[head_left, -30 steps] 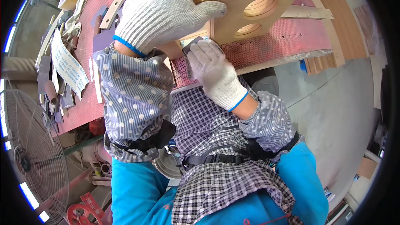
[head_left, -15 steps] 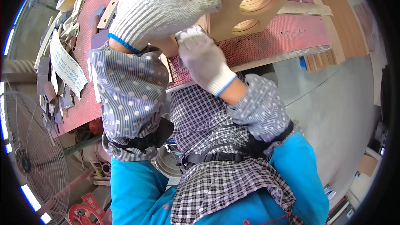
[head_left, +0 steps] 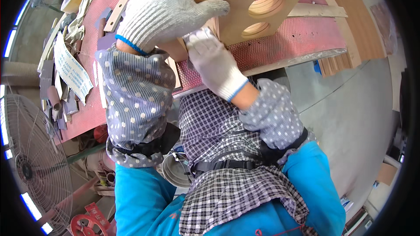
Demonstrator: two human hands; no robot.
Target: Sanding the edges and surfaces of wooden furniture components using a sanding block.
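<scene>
A stack of light wooden panels (head_left: 238, 28) with round holes stands at the top of the view, on the red table. My left hand (head_left: 168, 11), in a white knitted glove, lies over the stack's left side with its thumb stretched along the near face. Its other fingers are mostly hidden. Lower down, my right hand (head_left: 209, 54), in a gloved fist, presses against the left end of the panels. A bit of grey shows beside its fingers, but I cannot make out what they hold.
The red perforated tabletop (head_left: 302, 35) ends at a pale near edge. Abrasive sheet scraps (head_left: 70, 67) and cloth lie piled at the left. A wooden strip (head_left: 124, 2) with holes lies close by. A large fan (head_left: 33, 166) stands lower left; wooden boards (head_left: 356, 22) are at the right.
The panel stack and my left hand have shifted very slightly left in view. My right hand stays pressed at the same end of the panels, its grip unchanged.
</scene>
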